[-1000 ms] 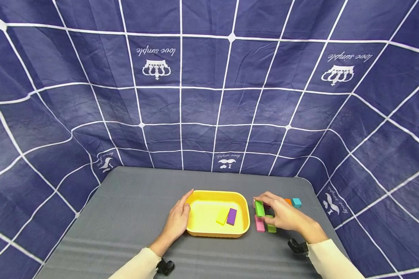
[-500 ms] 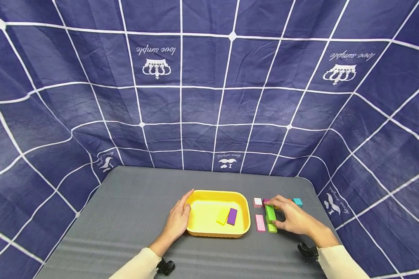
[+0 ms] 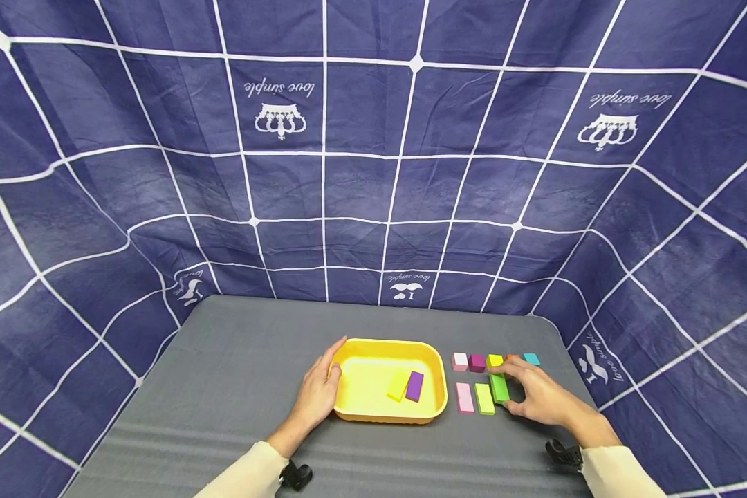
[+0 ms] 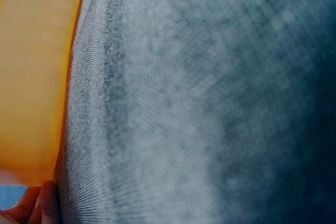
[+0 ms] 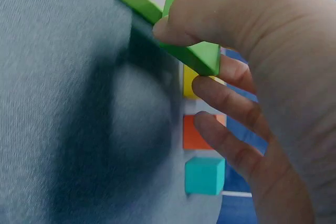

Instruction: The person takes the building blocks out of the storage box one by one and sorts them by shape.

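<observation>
My right hand [image 3: 538, 398] pinches a dark green block [image 3: 499, 388] between thumb and forefinger, the other fingers loosely spread beyond it; in the right wrist view the block [image 5: 191, 53] sits a little above the grey mat [image 3: 236, 360], tilted, with its shadow beneath. Just to the inner side of my grip lies a light green block [image 3: 484, 398], and beyond that a pink block [image 3: 465, 398], both flat on the mat and side by side. Past my fingertips runs a row of small cubes: white [image 3: 459, 361], magenta [image 3: 476, 362], yellow [image 3: 494, 360], orange [image 5: 202, 131] and teal [image 5: 205, 175], the last two close under my fingers. My left hand [image 3: 317, 395] rests with straight fingers against the outer wall of the yellow tray [image 3: 348, 353], thumb at its rim. Inside the tray, well across from that hand, a yellow block [image 3: 398, 386] and a purple block [image 3: 413, 386] lie touching.
</observation>
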A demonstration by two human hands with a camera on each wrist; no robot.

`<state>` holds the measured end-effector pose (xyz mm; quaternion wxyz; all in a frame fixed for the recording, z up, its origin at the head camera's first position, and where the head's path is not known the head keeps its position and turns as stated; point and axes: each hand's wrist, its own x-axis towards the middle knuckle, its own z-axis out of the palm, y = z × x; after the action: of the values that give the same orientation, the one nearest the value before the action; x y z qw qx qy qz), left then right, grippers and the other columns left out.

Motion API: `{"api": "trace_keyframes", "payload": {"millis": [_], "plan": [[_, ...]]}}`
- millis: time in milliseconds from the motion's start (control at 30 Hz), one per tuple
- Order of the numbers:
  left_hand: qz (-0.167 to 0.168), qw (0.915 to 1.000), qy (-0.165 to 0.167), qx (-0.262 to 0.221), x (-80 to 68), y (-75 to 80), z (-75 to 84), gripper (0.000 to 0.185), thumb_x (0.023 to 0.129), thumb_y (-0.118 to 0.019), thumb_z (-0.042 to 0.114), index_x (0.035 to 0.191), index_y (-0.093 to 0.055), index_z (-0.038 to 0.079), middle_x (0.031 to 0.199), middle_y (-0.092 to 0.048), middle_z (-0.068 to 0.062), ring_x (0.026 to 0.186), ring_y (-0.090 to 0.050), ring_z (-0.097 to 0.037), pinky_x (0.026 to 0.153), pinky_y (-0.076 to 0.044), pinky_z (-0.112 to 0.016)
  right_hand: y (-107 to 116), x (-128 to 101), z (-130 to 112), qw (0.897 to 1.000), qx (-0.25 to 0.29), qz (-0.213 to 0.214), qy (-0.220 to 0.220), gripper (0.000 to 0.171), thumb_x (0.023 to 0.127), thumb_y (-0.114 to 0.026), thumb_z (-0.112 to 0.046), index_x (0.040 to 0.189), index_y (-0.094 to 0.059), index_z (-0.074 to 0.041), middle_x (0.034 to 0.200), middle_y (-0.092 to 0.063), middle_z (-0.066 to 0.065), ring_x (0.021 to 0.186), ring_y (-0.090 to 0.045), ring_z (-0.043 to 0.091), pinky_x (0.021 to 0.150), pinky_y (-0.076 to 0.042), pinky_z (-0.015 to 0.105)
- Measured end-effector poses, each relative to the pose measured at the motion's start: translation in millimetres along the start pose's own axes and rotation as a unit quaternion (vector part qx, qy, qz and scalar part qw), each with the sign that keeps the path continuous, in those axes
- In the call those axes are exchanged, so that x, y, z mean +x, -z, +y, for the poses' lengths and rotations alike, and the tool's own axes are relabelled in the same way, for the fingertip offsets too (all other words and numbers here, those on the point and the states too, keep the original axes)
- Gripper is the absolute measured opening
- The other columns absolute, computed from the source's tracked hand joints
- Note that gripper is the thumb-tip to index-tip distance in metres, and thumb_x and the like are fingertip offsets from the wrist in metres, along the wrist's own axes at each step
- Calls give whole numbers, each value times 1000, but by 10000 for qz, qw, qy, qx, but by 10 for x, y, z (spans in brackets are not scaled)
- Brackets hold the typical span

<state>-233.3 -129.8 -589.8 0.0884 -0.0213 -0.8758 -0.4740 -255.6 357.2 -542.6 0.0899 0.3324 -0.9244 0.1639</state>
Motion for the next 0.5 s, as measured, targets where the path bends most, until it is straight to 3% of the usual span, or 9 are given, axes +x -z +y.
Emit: {"api": "trace_keyframes", "payload": {"millis": [167, 267, 300, 400, 500], "plan": [[9, 10000, -11, 3, 0, 3, 3, 59, 119, -50, 9, 175, -55, 24, 176, -60, -14, 164, -57, -43, 134, -45, -69, -32, -89, 78, 9997, 215, 22, -76, 66, 71, -105, -13, 133, -81, -12, 126, -77, 3, 112, -76, 25, 96, -65, 43], [8, 10000, -29, 8, 2, 4, 2, 59, 119, -50, 8, 175, -55, 23, 176, -60, -14, 164, -57, -42, 134, -45, -68, -91, -145, 165, 9990, 418, 110, 77, 65, 71, -103, -12, 132, -80, -10, 123, -77, 3, 105, -75, 16, 90, -63, 36], [10, 10000, -33, 21, 2, 4, 2, 59, 118, -50, 8, 175, -55, 23, 176, -60, -13, 164, -57, -42, 134, -45, -68, -137, -166, 244, 9977, 590, 198, 268, 62, 76, -101, -12, 135, -80, -10, 124, -77, 3, 106, -75, 14, 91, -63, 31], [8, 10000, -34, 40, 3, 5, 0, 59, 118, -50, 8, 175, -55, 23, 176, -60, -13, 164, -57, -41, 134, -45, -68, -170, -186, 284, 9969, 671, 177, 369, 61, 78, -99, -11, 136, -80, -9, 126, -78, 3, 109, -76, 15, 93, -63, 32], [4, 10000, -42, 36, -2, 8, 1, 60, 118, -50, 8, 175, -55, 23, 176, -60, -13, 164, -57, -42, 134, -45, -68, -128, -176, 220, 9984, 523, -71, 181, 62, 79, -100, -14, 138, -80, -11, 131, -80, 3, 116, -77, 21, 99, -65, 39]]}}
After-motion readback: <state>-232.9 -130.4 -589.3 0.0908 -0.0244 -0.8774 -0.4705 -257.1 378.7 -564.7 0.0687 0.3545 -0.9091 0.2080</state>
